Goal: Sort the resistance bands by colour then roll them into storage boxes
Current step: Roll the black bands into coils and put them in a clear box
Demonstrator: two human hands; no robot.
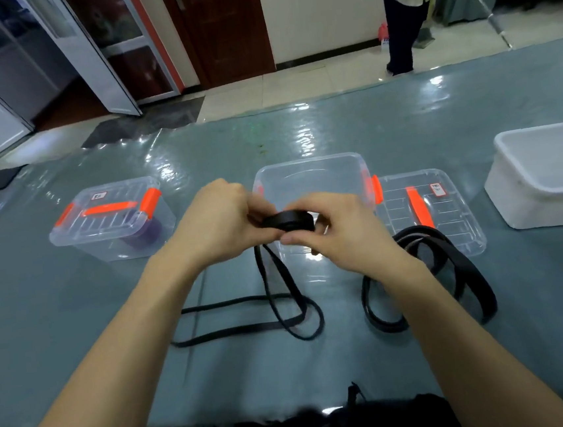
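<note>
Table glossy teal, floor tiled; left hand, right hand grip black band.

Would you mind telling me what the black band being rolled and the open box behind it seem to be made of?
Black band: likely matte rubber or latex; it coils tightly and trails limp. Open box: clear, glossy hard plastic; the table shows through.

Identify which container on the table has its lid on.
The clear box at far left, holding a purple roll, orange latches clipped. The middle clear box is open, its lid lying to its right; the white tub is open too.
</note>
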